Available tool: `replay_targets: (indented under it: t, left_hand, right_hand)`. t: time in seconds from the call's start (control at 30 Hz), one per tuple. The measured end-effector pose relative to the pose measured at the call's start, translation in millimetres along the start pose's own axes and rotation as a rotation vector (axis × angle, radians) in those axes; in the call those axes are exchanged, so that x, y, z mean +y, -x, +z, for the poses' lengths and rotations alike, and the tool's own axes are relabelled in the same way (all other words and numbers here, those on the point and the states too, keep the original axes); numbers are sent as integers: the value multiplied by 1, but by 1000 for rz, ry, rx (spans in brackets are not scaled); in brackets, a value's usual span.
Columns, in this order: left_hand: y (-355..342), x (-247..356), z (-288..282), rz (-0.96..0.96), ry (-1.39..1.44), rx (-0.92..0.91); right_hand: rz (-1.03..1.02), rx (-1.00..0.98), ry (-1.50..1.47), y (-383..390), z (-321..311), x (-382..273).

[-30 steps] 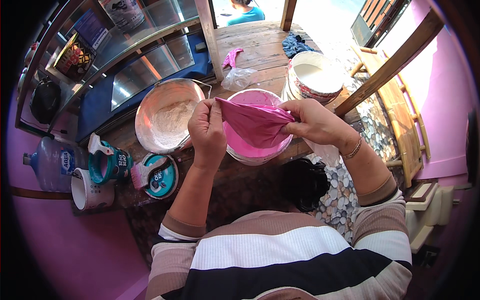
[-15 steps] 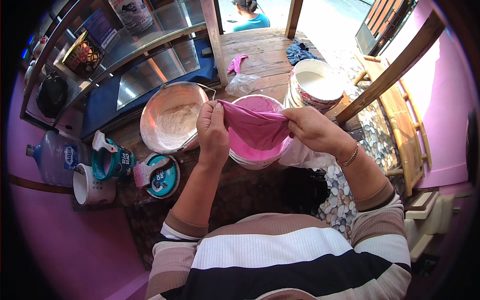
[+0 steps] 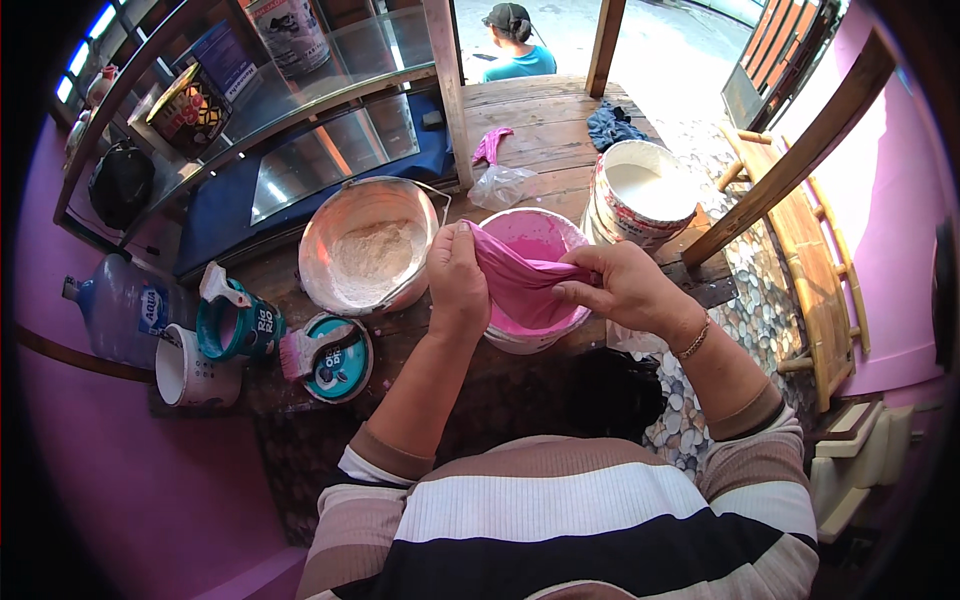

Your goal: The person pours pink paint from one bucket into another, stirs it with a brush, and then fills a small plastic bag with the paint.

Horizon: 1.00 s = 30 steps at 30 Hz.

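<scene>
A pink cloth is stretched between my two hands above a white bucket with pink liquid inside. My left hand grips one end of the cloth, fingers closed. At the other end, my right hand pinches the cloth between thumb and fingers. The cloth sags in folds over the bucket's opening and hides part of the inside. Left of my left hand stands a larger bucket holding pale powder. Behind my right hand is a paint bucket with white liquid.
On the left are a paint can lid with a pink-stained brush, a teal can, a white tub and a large water bottle. A glass cabinet stands behind. A wooden post slants at right. A person sits outside.
My hands have drawn slightly closer together, and the cloth hangs narrower and more folded. The whole view has shifted a little, with the scene lower and to the right.
</scene>
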State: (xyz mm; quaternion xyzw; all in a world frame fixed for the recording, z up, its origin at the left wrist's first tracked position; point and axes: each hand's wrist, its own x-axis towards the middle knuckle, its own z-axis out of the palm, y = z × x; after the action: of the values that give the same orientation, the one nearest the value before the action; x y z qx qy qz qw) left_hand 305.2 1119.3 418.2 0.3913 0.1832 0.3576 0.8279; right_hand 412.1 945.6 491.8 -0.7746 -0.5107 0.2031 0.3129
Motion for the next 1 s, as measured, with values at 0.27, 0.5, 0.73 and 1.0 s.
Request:
replay_targets:
  t: [0.27, 0.5, 0.73, 1.0]
  left_hand:
    - [4, 4, -12, 64, -248, -56]
    - [3, 33, -10, 0, -546, -235]
    - [6, 59, 0, -17, -993, -712]
    - [0, 50, -9, 14, -928, -766]
  right_hand:
    - [21, 148, 65, 5, 14, 3]
    - [-80, 295, 61, 10, 31, -6]
    - [57, 304, -184, 17, 33, -8]
    - [159, 396, -407, 12, 47, -12]
